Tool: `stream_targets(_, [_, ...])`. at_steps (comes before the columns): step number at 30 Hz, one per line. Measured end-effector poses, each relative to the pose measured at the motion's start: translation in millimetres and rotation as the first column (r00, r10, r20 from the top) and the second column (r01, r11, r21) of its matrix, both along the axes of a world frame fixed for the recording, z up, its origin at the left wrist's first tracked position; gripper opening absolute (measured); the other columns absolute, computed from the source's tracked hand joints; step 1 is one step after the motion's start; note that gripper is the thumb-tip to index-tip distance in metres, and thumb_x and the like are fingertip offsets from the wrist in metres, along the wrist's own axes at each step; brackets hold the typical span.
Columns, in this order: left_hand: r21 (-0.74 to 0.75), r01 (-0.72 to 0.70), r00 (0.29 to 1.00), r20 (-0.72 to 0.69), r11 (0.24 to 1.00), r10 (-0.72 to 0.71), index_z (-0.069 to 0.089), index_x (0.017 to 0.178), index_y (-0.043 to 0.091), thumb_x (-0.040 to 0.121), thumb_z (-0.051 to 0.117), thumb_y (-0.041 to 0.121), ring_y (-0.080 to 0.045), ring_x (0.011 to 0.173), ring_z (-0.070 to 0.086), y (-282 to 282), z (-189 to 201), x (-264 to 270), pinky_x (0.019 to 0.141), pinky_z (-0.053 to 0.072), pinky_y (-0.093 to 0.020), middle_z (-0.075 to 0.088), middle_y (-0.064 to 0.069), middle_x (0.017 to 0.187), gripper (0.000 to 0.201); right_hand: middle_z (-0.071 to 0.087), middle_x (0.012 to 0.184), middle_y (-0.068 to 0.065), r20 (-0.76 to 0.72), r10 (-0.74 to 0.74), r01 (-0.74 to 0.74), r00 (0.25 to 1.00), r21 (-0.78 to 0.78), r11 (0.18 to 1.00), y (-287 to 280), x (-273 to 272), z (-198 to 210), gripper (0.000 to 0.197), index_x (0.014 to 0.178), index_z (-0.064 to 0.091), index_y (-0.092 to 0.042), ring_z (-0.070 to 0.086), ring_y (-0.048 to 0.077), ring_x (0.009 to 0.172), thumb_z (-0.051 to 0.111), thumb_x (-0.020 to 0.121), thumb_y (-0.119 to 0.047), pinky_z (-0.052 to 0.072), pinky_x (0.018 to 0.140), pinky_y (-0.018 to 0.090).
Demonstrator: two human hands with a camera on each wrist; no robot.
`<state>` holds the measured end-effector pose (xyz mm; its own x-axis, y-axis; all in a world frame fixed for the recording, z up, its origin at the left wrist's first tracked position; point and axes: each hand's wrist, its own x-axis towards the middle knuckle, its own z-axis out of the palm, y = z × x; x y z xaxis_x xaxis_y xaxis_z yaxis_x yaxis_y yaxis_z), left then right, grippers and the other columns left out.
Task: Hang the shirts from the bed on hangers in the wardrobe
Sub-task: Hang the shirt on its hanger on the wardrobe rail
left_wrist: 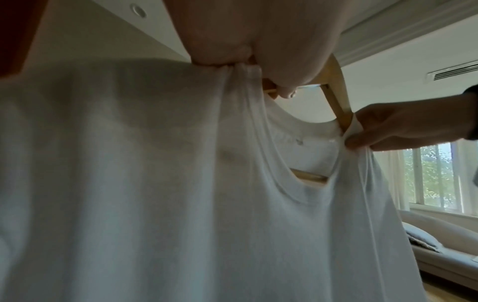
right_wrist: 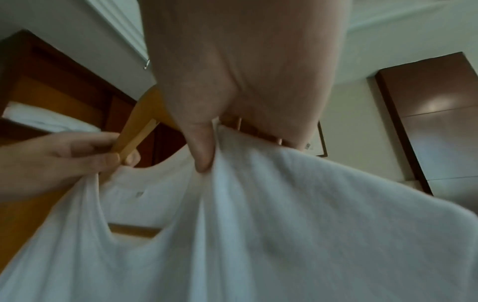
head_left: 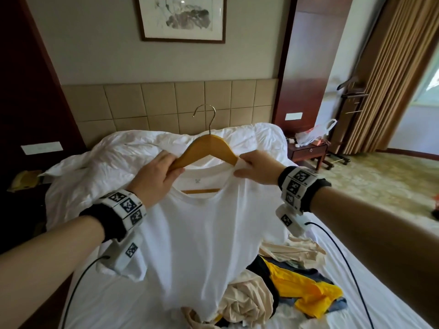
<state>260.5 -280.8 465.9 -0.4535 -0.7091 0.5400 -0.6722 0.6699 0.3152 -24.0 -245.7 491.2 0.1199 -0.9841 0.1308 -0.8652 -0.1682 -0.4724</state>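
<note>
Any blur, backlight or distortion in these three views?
Head: sharp on white T-shirt and wooden hanger, wide-angle bends room edges. Left wrist: dim, backlit by window. Right wrist: dim, soft, right hand fills the top.

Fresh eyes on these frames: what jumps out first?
A white T-shirt held up mid-frame over the bed, half-threaded on a wooden hanger. The left hand grips hanger and shirt shoulder; the right hand pinches the collar. Bottom right lies a pile of clothes.

Soft daylight from a window (left_wrist: pixel 437 177) at 3 o'clock; head view bright, edges bowed and smeared toward 3 o'clock. Wrist views dim, grainy, backlit, blurred close up; shirt (right_wrist: pixel 284 224) greyed by shadow.
</note>
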Motion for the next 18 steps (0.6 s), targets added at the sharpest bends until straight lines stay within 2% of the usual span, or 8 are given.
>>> stream_targets(3, [0.005, -0.067, 0.997, -0.034, 0.998, 0.067, 0.055, 0.117, 0.009, 0.099, 0.052, 0.03, -0.027, 0.087, 0.06, 1.3, 2.1, 4.7, 0.077, 0.049, -0.038, 0.062, -0.006, 0.101, 0.028, 0.055, 0.071, -0.002, 0.057, -0.033, 0.036, 0.998, -0.07, 0.997, -2.0, 1.5, -2.6, 0.017, 0.079, 0.06, -0.014, 0.051, 0.013, 0.066, 0.069, 0.091, -0.023, 0.04, 0.062, 0.027])
stream_targets(5, [-0.054, -0.145, 0.989, 0.017, 0.988, 0.146, 0.054, 0.124, 0.011, 0.101, 0.045, 0.039, -0.032, 0.088, 0.064, 2.6, 1.1, 9.6, 0.081, 0.048, -0.042, 0.068, -0.009, 0.103, 0.037, 0.052, 0.068, -0.005, 0.037, -0.027, 0.029, 0.999, -0.044, 0.999, -1.5, 4.3, -7.5, 0.027, 0.069, 0.053, -0.02, 0.048, 0.011, 0.064, 0.07, 0.09, -0.024, 0.038, 0.061, 0.027])
stream_targets(7, [-0.136, -0.19, 0.976, 0.085, 0.972, 0.202, 0.053, 0.122, 0.015, 0.099, 0.037, 0.047, -0.031, 0.083, 0.065, 4.2, -1.5, 14.4, 0.082, 0.044, -0.045, 0.07, -0.007, 0.098, 0.043, 0.049, 0.065, -0.005, 0.03, -0.017, 0.018, 0.999, -0.027, 0.999, -1.8, 5.3, -9.7, 0.033, 0.065, 0.05, -0.019, 0.046, 0.012, 0.062, 0.071, 0.09, -0.024, 0.037, 0.06, 0.028])
stream_targets(9, [-0.156, -0.221, 0.97, 0.069, 0.963, 0.234, 0.052, 0.12, 0.015, 0.1, 0.042, 0.044, -0.031, 0.081, 0.065, 5.9, -3.0, 18.9, 0.079, 0.044, -0.045, 0.069, -0.007, 0.099, 0.036, 0.048, 0.064, -0.004, 0.062, -0.031, 0.033, 0.998, -0.025, 0.999, -0.8, 7.3, -7.8, 0.033, 0.065, 0.05, -0.016, 0.046, 0.013, 0.061, 0.07, 0.091, -0.025, 0.037, 0.059, 0.027])
stream_targets(13, [-0.077, -0.242, 0.97, 0.017, 0.967, 0.244, 0.051, 0.12, 0.01, 0.099, 0.047, 0.033, -0.032, 0.087, 0.061, 14.2, -7.7, 28.2, 0.071, 0.049, -0.043, 0.057, -0.01, 0.111, 0.032, 0.048, 0.065, -0.008, 0.01, -0.016, 0.016, 1.0, -0.016, 1.0, 5.7, 9.5, -12.0, 0.034, 0.066, 0.05, -0.024, 0.047, 0.008, 0.061, 0.075, 0.087, -0.032, 0.036, 0.06, 0.026])
stream_targets(16, [-0.022, -0.259, 0.966, -0.028, 0.966, 0.259, 0.051, 0.123, 0.01, 0.1, 0.047, 0.032, -0.031, 0.093, 0.059, 19.8, -11.7, 39.7, 0.075, 0.048, -0.042, 0.054, -0.009, 0.117, 0.032, 0.051, 0.07, -0.012, 0.026, 0.027, -0.027, 0.999, -0.007, 1.0, 17.6, 12.8, -12.4, 0.021, 0.081, 0.056, -0.027, 0.048, 0.002, 0.064, 0.076, 0.087, -0.031, 0.036, 0.061, 0.022])
stream_targets(18, [-0.002, -0.281, 0.959, -0.037, 0.96, 0.281, 0.051, 0.124, 0.009, 0.1, 0.047, 0.032, -0.032, 0.095, 0.06, 21.7, -14.9, 47.5, 0.079, 0.048, -0.043, 0.055, -0.011, 0.118, 0.034, 0.052, 0.067, -0.01, 0.028, 0.069, -0.069, 0.997, 0.011, 0.998, 24.0, 18.0, -10.2, 0.022, 0.075, 0.056, -0.027, 0.048, 0.005, 0.062, 0.07, 0.09, -0.029, 0.037, 0.064, 0.025])
